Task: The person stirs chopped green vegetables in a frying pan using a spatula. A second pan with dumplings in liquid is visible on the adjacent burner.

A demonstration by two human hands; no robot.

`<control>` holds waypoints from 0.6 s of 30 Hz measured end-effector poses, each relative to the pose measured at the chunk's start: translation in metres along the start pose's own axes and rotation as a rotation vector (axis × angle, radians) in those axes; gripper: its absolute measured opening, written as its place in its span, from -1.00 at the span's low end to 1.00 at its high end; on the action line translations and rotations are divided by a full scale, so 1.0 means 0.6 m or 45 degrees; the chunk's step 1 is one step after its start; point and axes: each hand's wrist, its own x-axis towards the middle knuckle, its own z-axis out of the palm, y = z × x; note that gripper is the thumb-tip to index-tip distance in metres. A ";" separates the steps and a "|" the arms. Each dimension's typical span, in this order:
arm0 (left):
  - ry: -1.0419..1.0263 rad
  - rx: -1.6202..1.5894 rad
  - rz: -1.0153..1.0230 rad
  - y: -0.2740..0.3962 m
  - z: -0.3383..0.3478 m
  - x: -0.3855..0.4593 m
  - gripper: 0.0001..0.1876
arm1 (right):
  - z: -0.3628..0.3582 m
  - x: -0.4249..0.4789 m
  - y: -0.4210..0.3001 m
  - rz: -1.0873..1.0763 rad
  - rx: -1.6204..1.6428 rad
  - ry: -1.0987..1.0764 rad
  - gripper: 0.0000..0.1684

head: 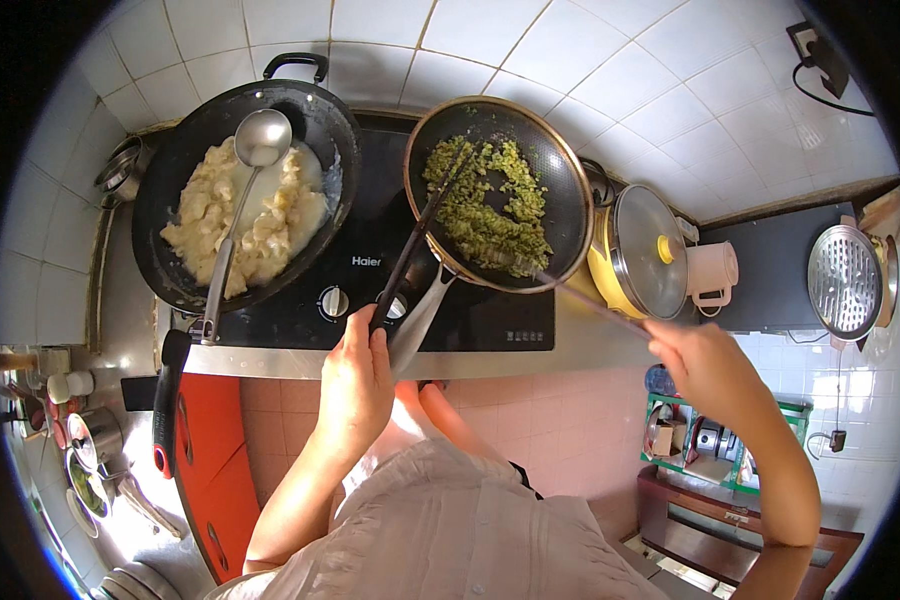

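My left hand [356, 375] grips a pair of dark chopsticks [412, 244] whose tips reach into chopped green food [487, 210] in a frying pan [570, 217]. My right hand [694, 360] is closed around the thin handle [596, 304] of a utensil; its far end is blurred in the food near the pan's front rim. The pan's own handle [420, 315] points toward me, just right of my left hand. To the left, a black wok [154, 217] holds pale, lumpy food in cloudy liquid [202, 202], with a metal ladle [262, 139] resting across it.
Both pans stand on a black glass cooktop [367, 202] against a tiled wall. A yellow pot with a glass lid [649, 255] and a pink kettle [709, 274] stand right. The wok's long black handle [169, 397] juts over the counter's front edge.
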 end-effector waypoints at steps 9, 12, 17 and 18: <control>0.001 0.012 0.085 -0.003 0.000 0.004 -0.75 | 0.124 0.167 -0.019 0.184 0.160 0.308 -0.63; -0.013 0.001 0.055 -0.001 -0.003 0.002 -0.75 | 0.088 0.153 -0.012 0.354 0.264 0.285 -0.63; 0.009 -0.007 0.099 -0.001 -0.001 0.004 -0.75 | 0.090 0.208 0.008 0.306 -0.008 0.263 -0.65; 0.023 0.004 0.115 -0.006 0.002 0.004 -0.75 | 0.102 0.223 0.005 0.313 -0.084 0.233 -0.64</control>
